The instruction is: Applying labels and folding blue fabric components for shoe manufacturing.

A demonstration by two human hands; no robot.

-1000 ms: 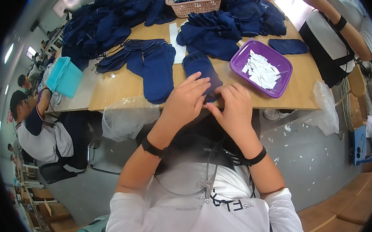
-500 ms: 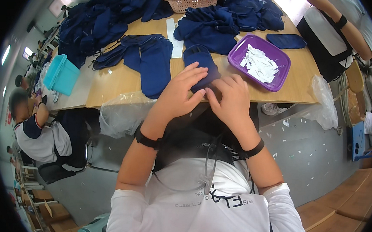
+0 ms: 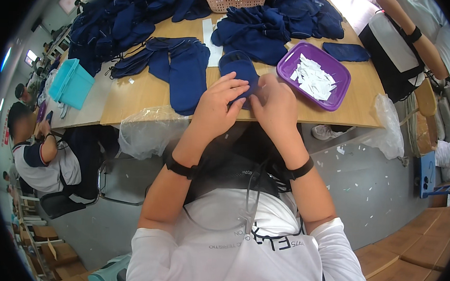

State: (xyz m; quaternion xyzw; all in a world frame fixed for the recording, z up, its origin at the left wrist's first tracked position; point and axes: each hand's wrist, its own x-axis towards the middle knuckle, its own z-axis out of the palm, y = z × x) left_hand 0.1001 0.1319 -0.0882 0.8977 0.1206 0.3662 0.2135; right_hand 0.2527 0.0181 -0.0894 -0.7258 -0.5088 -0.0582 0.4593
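You have a turquoise bin (image 3: 71, 84) at the left end of the desk (image 3: 114, 99), a clear plastic bag (image 3: 149, 135) at its front edge, a co-worker (image 3: 38, 168) on a black chair (image 3: 64, 204) to your left, and brown cardboard boxes (image 3: 416, 249) low on your right.

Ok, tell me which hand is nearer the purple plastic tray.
Right. The right hand is just off the near left side of the purple plastic tray; the left hand is farther left.

Both hands (image 3: 218, 104) (image 3: 277, 106) close together, fingers (image 3: 227, 87) bent, forearms (image 3: 164, 199) slanting inward
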